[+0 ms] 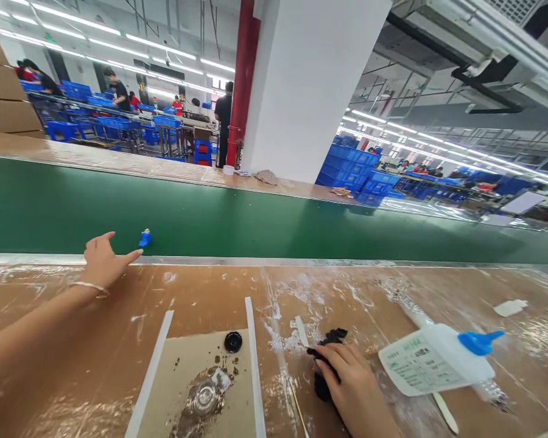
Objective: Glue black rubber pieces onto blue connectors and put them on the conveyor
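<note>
My left hand (pixel 105 260) reaches over the near edge of the green conveyor belt (pixel 265 222), thumb and fingers spread, holding nothing. Just right of its fingertips a small blue part (pixel 145 238) sits on the belt, apart from the hand. On the brown table, my right hand (pixel 347 380) has its fingers wrapped round a black cloth (pixel 323 386). Left of it lies a taped cardboard sheet (pixel 164 377) with dark stains, a round black cap (pixel 232 342) and a shiny metal disc (pixel 205 398).
A white bottle with a blue nozzle (pixel 438 359) lies right of my right hand. A thin stick (pixel 298 409) and a pale tool handle (pixel 446 413) are near the front. Beyond the belt stand a white pillar (pixel 310 85), blue crates (pixel 347 167) and several people.
</note>
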The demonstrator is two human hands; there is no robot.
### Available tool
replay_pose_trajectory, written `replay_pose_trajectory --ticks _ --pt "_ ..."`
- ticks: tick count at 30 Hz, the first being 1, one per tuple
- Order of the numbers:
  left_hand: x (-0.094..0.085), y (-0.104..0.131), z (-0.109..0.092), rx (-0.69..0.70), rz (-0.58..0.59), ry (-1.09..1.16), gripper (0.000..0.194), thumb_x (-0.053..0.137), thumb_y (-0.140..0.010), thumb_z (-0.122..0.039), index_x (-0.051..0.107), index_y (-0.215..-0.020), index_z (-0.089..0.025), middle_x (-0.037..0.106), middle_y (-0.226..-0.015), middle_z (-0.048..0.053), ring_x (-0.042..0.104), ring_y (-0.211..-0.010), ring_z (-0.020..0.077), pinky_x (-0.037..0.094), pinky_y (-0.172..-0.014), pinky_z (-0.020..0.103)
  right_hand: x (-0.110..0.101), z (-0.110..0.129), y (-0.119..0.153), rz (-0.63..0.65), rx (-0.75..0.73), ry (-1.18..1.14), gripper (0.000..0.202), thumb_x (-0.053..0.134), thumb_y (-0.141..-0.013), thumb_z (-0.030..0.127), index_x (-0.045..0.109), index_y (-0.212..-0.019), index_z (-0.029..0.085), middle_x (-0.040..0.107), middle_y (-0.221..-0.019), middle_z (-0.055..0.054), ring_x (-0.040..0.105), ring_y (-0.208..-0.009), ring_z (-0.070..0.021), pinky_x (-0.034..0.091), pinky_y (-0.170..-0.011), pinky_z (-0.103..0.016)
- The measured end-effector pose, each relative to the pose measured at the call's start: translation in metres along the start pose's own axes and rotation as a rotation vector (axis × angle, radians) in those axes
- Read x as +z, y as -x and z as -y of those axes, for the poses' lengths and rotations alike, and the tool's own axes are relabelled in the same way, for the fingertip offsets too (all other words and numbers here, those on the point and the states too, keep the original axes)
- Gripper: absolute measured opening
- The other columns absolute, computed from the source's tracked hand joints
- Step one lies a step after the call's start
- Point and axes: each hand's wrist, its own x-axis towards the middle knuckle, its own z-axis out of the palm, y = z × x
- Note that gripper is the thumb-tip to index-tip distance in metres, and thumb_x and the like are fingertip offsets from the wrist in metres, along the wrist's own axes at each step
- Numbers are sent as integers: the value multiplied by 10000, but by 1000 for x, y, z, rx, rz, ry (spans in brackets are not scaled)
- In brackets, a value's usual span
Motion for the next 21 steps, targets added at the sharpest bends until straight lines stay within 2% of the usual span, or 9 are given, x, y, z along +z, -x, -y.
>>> replay_pose_trajectory --ticks 2,4,7,11,12,14,17,19,21 --pt "25 -18 -13 -10 -14 4 831 667 -726 -404 311 -1335 34 372 -1344 280 227 -1338 364 230 -1084 485 7 0 -10 69 21 -20 277 366 -906 128 611 -1028 163 596 -960 -77 482 -901 -291 357 -810 -449" --pt "40 -28 -18 -19 -16 12 854 671 -731 -409 278 -1358 18 343 -1364 278 226 -1343 360 222 -1088 472 11 -1 -18 133 55 -51 317 335 -854 92 633 -938 154 598 -887 -98 473 -849 -312 355 -764 -480" --pt "52 -40 -14 -75 8 19 870 678 -728 -423 271 -1366 7 312 -1373 301 286 -1314 388 268 -1060 483 11 -3 -26 173 128 -130 298 336 -839 128 631 -834 167 583 -813 -103 467 -798 -321 352 -723 -502" --pt "58 -56 -5 -93 91 13 749 621 -777 -423 346 -1338 -11 408 -1335 272 350 -1282 376 305 -1033 474 3 -2 -24 132 264 -330 197 409 -931 285 581 -973 200 585 -914 -73 533 -858 -266 441 -758 -440" --pt "59 -59 -4 -86 118 10 710 606 -789 -422 372 -1326 -22 445 -1319 250 377 -1265 363 315 -1026 466 0 1 -21 101 327 -461 187 443 -947 333 568 -1017 214 584 -933 -62 551 -868 -236 472 -763 -396" --pt "61 -63 -2 -76 169 6 645 572 -809 -437 419 -1301 -49 504 -1285 210 444 -1208 341 352 -993 451 -6 13 -17 12 516 -896 198 603 -907 391 586 -1041 246 591 -938 -33 574 -840 -170 505 -753 -292" --pt "62 -65 -3 -58 216 -7 603 557 -814 -455 458 -1275 -79 544 -1253 179 488 -1150 334 384 -943 445 -14 42 -17 -122 774 -1658 283 868 -695 295 677 -896 234 613 -868 -13 555 -679 -72 474 -650 -148" --pt "63 -64 -7 -25 226 -17 619 570 -805 -455 450 -1284 -82 547 -1246 180 489 -1140 345 378 -933 458 -19 62 -20 -131 819 -1930 295 912 -630 223 703 -835 190 619 -805 -31 516 -590 -32 426 -564 -97" --pt "66 -63 -13 33 233 -16 647 585 -800 -443 418 -1313 -86 541 -1250 181 482 -1142 342 366 -938 455 -21 79 -24 -110 837 -2091 315 922 -610 174 710 -843 154 610 -774 -46 502 -571 -16 403 -534 -76"
